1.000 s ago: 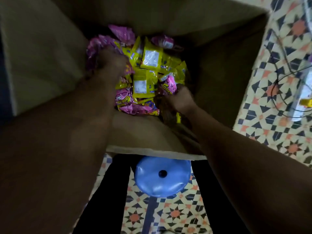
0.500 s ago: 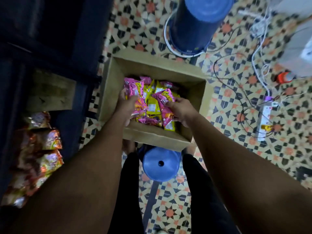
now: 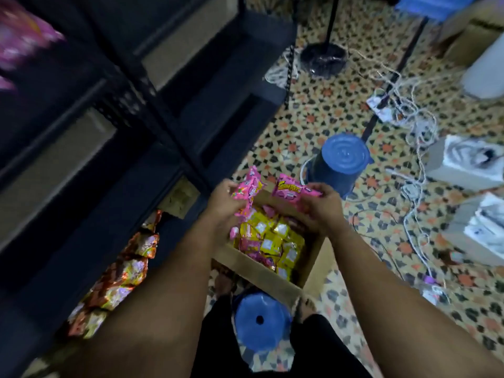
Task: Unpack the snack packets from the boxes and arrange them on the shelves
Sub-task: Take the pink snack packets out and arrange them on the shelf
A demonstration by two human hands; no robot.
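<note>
An open cardboard box (image 3: 263, 276) stands on the tiled floor in front of me, filled with several yellow and pink snack packets (image 3: 270, 238). My left hand (image 3: 222, 204) grips a bunch of pink packets (image 3: 249, 186) lifted above the box's far left corner. My right hand (image 3: 320, 207) holds another pink packet (image 3: 291, 190) just above the box's far rim. The dark metal shelf unit (image 3: 114, 110) rises on my left. Orange and yellow packets (image 3: 122, 271) lie in a row on its lowest shelf, and blurred pink packets (image 3: 19, 39) show on an upper shelf.
A blue stool (image 3: 260, 321) sits between my legs below the box. An upturned blue bucket (image 3: 339, 162) stands beyond the box. Tangled white cables (image 3: 409, 124) and power strips cross the floor to the right, beside white foam-packed boxes (image 3: 469, 162). A black stand base (image 3: 323, 58) is farther back.
Both hands have risen out of the box holding pink packets, and my view has pulled up and back, bringing the shelf unit into sight on the left.
</note>
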